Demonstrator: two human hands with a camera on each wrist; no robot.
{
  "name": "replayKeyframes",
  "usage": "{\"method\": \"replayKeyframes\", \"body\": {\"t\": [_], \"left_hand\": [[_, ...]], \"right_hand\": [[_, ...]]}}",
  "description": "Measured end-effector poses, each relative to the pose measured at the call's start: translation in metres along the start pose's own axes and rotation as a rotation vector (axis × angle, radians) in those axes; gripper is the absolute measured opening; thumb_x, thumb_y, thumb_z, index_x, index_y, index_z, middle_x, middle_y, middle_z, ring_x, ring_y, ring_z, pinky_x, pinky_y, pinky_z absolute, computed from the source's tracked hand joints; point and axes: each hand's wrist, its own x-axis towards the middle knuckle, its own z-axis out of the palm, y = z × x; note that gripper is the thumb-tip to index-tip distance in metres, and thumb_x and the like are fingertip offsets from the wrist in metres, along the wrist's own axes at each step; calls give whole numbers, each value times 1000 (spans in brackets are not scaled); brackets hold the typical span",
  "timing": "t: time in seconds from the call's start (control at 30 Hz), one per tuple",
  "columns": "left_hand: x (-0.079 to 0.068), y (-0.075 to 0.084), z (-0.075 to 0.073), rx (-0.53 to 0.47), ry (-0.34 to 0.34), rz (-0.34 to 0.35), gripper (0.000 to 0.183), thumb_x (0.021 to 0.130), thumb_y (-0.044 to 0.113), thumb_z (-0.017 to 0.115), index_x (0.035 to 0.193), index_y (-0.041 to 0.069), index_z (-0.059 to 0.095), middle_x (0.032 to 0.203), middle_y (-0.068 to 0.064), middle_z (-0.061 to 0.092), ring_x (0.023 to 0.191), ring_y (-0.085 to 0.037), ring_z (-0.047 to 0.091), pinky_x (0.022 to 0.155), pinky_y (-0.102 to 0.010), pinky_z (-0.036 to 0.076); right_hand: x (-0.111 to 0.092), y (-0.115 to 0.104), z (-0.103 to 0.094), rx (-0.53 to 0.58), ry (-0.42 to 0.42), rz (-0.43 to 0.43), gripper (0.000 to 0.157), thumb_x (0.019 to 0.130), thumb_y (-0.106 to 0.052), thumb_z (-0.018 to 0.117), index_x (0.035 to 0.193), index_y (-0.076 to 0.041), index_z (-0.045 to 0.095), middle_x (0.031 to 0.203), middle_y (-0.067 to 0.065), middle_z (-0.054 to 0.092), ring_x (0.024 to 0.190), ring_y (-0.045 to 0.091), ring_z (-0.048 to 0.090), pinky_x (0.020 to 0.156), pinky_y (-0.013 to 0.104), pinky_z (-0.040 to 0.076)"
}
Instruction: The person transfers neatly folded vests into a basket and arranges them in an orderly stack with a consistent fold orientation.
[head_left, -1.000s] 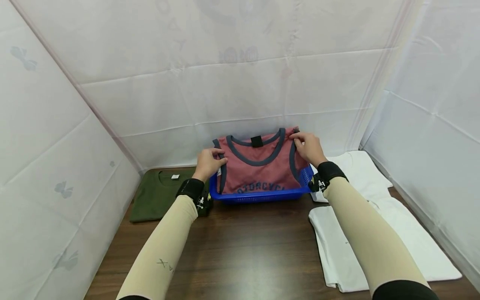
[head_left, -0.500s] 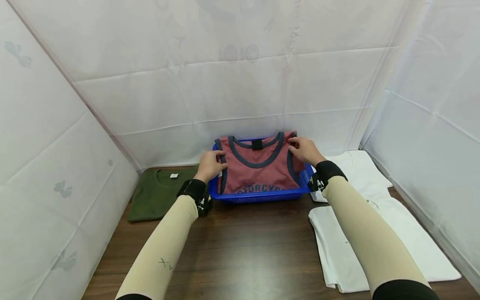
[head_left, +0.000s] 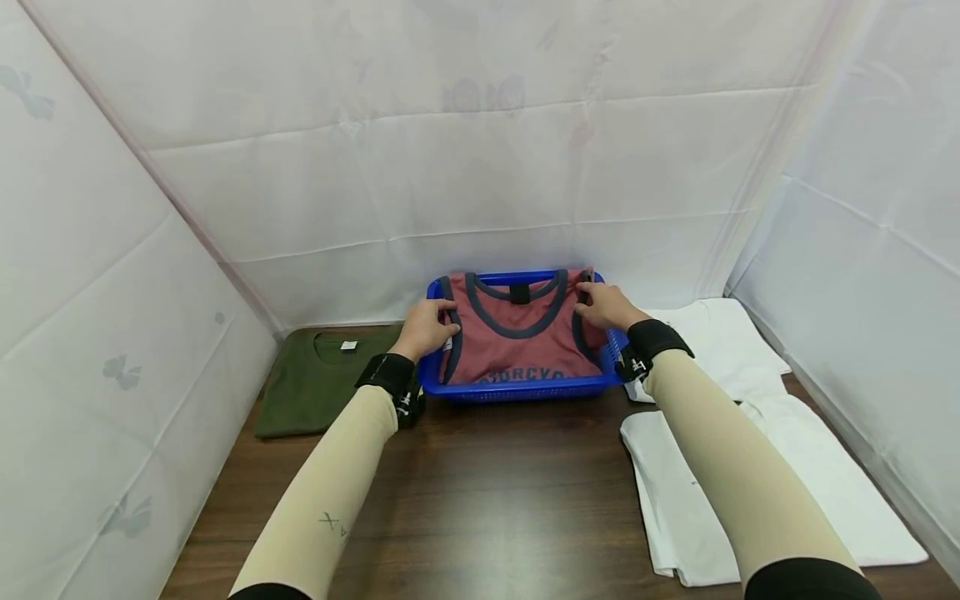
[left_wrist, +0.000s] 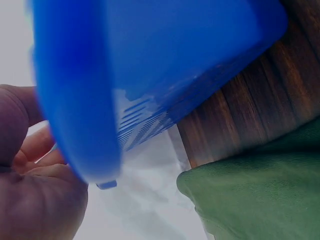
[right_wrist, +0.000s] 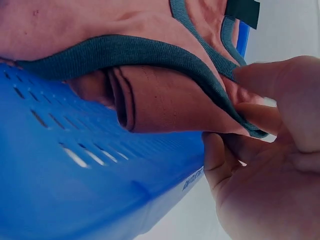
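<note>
A folded red tank top with dark grey trim and lettering on its chest lies in a blue plastic basket. At its left armhole, my left hand pinches the edge between thumb and fingers. My right hand grips the right shoulder near the basket's far corner. The right wrist view has the thumb and fingers of the right hand around the trimmed strap, with folded layers below. In the left wrist view the basket wall hides the left fingertips.
A folded green T-shirt lies left of the basket on the wooden table. Folded white garments lie at the right, partly under the right forearm. White sheeting stands close behind the basket and at both sides.
Both hands have lowered the tank top's collar end into the basket; the basket's far rim now shows behind it. The right hand has moved slightly left and down.
</note>
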Motion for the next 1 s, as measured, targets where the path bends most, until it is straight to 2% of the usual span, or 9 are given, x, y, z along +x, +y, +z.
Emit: {"method": "replayKeyframes", "body": {"t": [0.13,0.27,0.33,0.47,0.6,0.73,0.8,0.9,1.0], "left_hand": [[-3,3,-1,-10,-16,7,43,95,8,72,136,1,65,98,-14,66,84,-26,55,77,-35,44],[-5,4,0,-8,-22,35,44,95,6,70,137,-4,62,85,-9,62,76,-22,56,70,-33,46],[-5,6,1,-12,-29,41,45,96,6,69,139,-6,60,83,-9,60,74,-21,54,67,-32,45],[-5,8,3,-19,-45,29,48,97,7,69,142,-5,58,84,-13,59,72,-22,53,65,-32,41],[-5,9,5,-11,-61,17,48,98,10,69,143,-2,58,86,-14,59,72,-21,52,63,-31,39],[-5,8,9,-20,-84,2,47,100,12,67,144,-1,57,100,-18,65,85,-26,59,71,-34,47],[-6,7,10,-35,-85,0,46,100,14,67,143,1,59,100,-18,65,85,-26,58,71,-35,46],[-6,6,13,-57,-73,20,44,101,15,67,142,2,60,86,-14,60,75,-22,54,65,-33,41],[-8,5,13,-75,-57,49,42,101,16,66,141,3,61,75,-10,48,64,-19,44,60,-32,33]], "right_hand": [[-1,1,-2,-21,-29,13,57,101,-9,54,154,7,38,117,36,61,83,39,54,79,44,45],[-1,3,-4,-45,-42,-18,58,100,-8,55,152,10,39,148,38,43,117,51,54,95,51,47],[-2,4,-5,-47,-42,-40,57,100,-8,56,151,11,40,157,36,31,123,54,51,98,54,46],[-4,7,-5,-15,-40,-48,57,100,-8,58,150,13,40,160,33,27,121,52,54,99,54,47],[-7,9,-6,-13,-48,-46,58,101,-9,59,150,13,40,161,32,28,136,50,46,111,56,41],[-11,12,-5,-12,-63,-39,57,101,-10,58,151,13,40,163,31,24,106,40,65,99,50,49],[-13,11,-5,-4,-60,-34,57,102,-10,57,151,12,40,163,32,24,92,36,65,92,48,49],[-14,10,-4,12,-50,-18,56,103,-12,56,151,11,40,162,32,26,109,41,63,100,51,47],[-15,7,-3,30,-43,-13,55,104,-13,54,152,10,40,159,33,31,137,49,45,111,57,39]]}}
